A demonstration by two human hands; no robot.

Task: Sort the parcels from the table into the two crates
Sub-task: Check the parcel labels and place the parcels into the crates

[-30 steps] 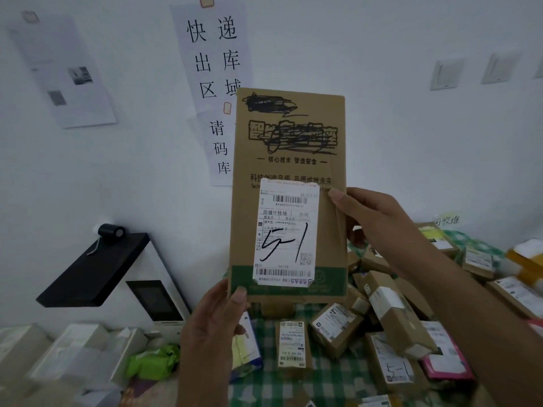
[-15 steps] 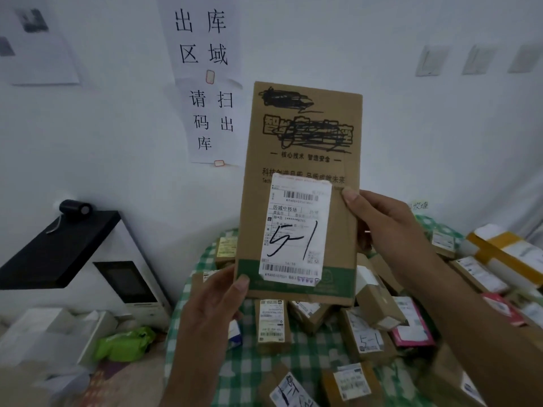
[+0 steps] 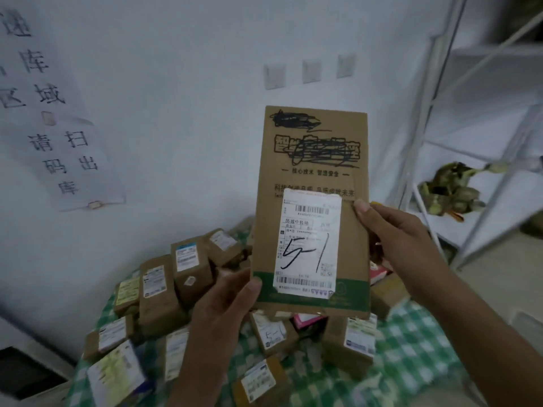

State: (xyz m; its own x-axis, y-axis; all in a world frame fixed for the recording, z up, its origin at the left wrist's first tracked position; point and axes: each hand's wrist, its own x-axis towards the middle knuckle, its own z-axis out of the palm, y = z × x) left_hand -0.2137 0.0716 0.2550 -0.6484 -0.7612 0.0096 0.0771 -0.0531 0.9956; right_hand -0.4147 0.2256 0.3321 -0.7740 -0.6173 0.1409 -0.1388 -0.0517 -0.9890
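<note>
I hold a flat brown cardboard parcel (image 3: 311,160) upright in front of me, above the table. Its white shipping label bears a handwritten "5-1" and its top print is scribbled over in black. My left hand (image 3: 226,306) pinches the lower left corner with the thumb on the front. My right hand (image 3: 396,233) grips the right edge, thumb on the front beside the label. Several more brown parcels (image 3: 160,292) lie piled on the green checked table (image 3: 411,348) below. No crate is in view.
A white metal shelf rack (image 3: 440,118) stands at the right with a dark green bundle (image 3: 449,192) on it. A paper notice (image 3: 61,136) hangs on the wall at the left. A dark device corner (image 3: 23,371) shows at the bottom left.
The view has swung to the right: the scanner at the left has slid out of sight and the shelf rack has come in. The parcel stays upright in both hands.
</note>
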